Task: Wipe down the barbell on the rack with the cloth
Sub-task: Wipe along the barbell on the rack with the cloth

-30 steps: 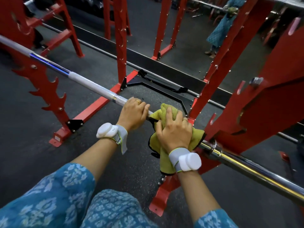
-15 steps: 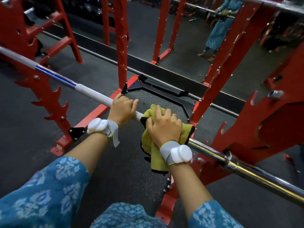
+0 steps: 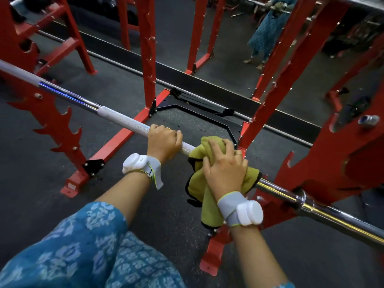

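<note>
Hands, 2 of them: left hand (image 3: 164, 142) grips the bare bar (image 3: 122, 119), right hand (image 3: 225, 169) clutches 1 green cloth (image 3: 197, 183) wrapped over the bar just beside it. 1 bar lies across the red rack (image 3: 324, 163). Floor (image 3: 31, 183) is dark speckled rubber — a mirror (image 3: 239, 38) lines the far wall.

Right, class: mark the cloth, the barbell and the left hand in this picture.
cloth (image 3: 197, 183): head view, on the green fold hanging below the bar.
barbell (image 3: 122, 119): head view, on the pale knurled stretch.
left hand (image 3: 164, 142): head view, on the back of the hand, which grips the barbell.
</note>
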Action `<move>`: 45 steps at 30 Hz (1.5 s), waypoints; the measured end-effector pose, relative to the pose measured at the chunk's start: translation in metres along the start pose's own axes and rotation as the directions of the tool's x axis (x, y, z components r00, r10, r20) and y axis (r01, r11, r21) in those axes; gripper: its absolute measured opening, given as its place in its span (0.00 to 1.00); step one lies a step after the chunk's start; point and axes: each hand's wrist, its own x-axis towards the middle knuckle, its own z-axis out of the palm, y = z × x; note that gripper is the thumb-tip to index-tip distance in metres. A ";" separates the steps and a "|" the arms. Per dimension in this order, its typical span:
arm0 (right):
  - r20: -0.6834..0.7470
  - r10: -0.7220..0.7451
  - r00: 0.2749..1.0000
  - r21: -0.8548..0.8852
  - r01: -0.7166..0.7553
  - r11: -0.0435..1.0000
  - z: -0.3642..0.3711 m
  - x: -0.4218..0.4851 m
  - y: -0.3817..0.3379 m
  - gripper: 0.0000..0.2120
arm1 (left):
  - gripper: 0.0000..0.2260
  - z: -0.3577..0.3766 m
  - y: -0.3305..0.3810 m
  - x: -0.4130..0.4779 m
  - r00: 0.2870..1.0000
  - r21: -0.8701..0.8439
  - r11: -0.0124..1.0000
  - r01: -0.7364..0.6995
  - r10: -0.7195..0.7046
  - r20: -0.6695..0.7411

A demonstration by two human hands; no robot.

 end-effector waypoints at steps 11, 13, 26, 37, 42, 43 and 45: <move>0.016 -0.263 0.965 0.076 0.261 0.962 0.004 -0.001 -0.020 0.18 | 0.21 -0.001 -0.003 0.000 0.998 0.018 0.998 -0.056 0.055 0.039; -0.017 -0.267 0.963 0.077 0.268 0.960 -0.003 -0.011 -0.004 0.19 | 0.21 -0.001 -0.002 -0.001 0.999 0.004 0.999 -0.045 0.044 0.031; 0.025 -0.237 0.971 0.002 0.237 0.971 -0.001 -0.004 -0.014 0.19 | 0.22 0.004 -0.001 -0.001 0.998 -0.008 1.000 0.008 -0.008 0.067; 0.117 0.036 0.992 0.067 -0.044 0.997 -0.012 0.010 -0.003 0.19 | 0.23 -0.001 -0.001 -0.001 0.997 -0.045 0.999 0.026 -0.022 0.078; 0.098 -0.235 0.967 0.003 0.235 0.972 -0.008 0.001 -0.013 0.23 | 0.22 0.000 -0.001 -0.002 0.998 -0.005 1.000 0.013 -0.013 0.054; 0.090 -0.272 0.958 0.025 0.271 0.962 -0.009 -0.004 -0.009 0.22 | 0.22 0.000 0.000 -0.002 0.998 -0.005 1.000 0.016 -0.016 0.058; 0.064 -0.294 0.954 0.077 0.288 0.954 -0.013 -0.013 0.003 0.22 | 0.22 -0.001 0.000 -0.002 0.997 -0.015 1.000 0.022 -0.021 0.070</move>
